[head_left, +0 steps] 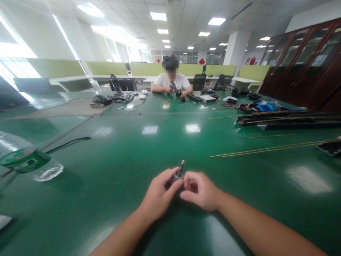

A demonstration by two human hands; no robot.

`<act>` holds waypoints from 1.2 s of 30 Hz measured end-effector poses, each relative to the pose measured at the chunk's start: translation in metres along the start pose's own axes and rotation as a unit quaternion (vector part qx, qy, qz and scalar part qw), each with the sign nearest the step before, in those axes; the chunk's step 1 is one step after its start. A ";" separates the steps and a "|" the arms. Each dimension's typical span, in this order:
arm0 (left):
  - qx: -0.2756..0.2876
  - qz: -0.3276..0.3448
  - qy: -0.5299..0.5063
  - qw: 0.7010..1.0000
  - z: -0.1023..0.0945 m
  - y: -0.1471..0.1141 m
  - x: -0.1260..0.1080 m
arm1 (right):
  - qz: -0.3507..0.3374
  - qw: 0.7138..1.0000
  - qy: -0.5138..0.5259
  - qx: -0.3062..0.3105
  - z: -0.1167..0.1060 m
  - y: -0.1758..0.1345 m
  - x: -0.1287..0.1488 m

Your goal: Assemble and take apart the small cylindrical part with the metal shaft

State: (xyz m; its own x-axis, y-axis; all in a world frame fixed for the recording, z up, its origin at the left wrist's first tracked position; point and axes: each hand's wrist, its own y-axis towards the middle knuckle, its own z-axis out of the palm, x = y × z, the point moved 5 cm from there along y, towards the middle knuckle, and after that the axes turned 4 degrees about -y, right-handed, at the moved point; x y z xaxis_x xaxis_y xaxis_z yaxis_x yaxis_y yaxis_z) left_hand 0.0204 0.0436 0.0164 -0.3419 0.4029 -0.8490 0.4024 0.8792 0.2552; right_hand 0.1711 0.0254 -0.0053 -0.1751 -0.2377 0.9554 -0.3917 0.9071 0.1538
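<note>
My left hand [159, 193] is closed round a small metal cylindrical part [179, 175] with a thin stepped shaft that points upward. Thumb and index finger grip its sides, and the lower portion is hidden behind them. Close against its right side is my right hand [203, 192], fingers curled in and thumb pointing toward the part. Whether those curled fingers hold anything small is hidden. Both hands are low over the green table [128, 149], near its front.
A clear plastic bottle [26, 160] with a green label lies at left, near a black cable [69, 144]. Thin brass-coloured rods [255, 147] and black metal channels [287, 121] lie at right. Across the table sits a person [172, 80] handling a dark tool, among scattered electronics.
</note>
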 end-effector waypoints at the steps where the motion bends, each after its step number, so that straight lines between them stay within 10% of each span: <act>1: -0.008 0.004 0.001 1.000 -0.001 0.000 -0.001 | 0.004 1.000 -0.002 -0.010 -0.001 0.000 -0.001; 9: -0.032 0.027 0.038 0.998 -0.006 0.001 -0.003 | 0.026 0.981 -0.029 -0.190 -0.021 0.006 -0.017; 36: -0.022 0.075 0.031 0.997 -0.003 0.002 -0.005 | 0.006 0.990 -0.040 -0.135 -0.014 0.006 -0.011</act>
State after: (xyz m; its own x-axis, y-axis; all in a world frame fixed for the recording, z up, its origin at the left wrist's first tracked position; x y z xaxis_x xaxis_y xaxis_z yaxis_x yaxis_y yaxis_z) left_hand 0.0206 0.0438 0.0224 -0.3331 0.5436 -0.7704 0.4161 0.8179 0.3973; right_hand 0.1829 0.0380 -0.0111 -0.2529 -0.2425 0.9366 -0.1347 0.9675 0.2142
